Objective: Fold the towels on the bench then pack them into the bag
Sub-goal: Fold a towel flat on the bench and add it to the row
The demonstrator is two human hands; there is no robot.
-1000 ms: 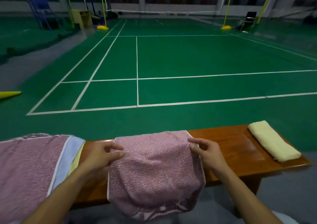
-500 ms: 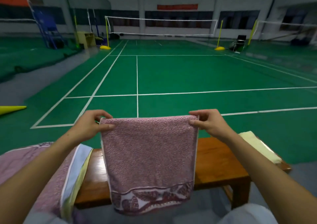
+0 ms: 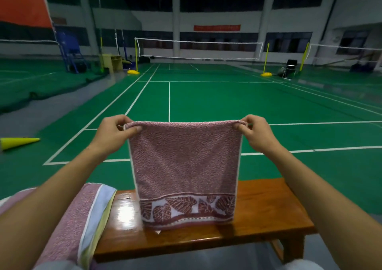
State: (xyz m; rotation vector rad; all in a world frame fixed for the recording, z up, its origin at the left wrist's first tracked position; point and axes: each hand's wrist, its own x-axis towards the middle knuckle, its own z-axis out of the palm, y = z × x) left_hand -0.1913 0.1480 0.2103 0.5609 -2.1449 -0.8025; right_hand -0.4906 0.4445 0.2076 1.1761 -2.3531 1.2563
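- Pink towel (image 3: 184,166) held up above the wooden surface (image 3: 266,218), hanging flat with its leaf-patterned border lowest, bottom edge just at the surface top.
- Left hand (image 3: 112,134) pinching the towel's top left corner, thumb over the front.
- Right hand (image 3: 256,132) pinching the top right corner likewise, top edge stretched taut between both hands.
- Stack of towels (image 3: 82,224), pink over pale blue and yellow, draped at the left end of the surface.
- Yellow cone (image 3: 17,142) lying on the green court floor, far left of the surface.
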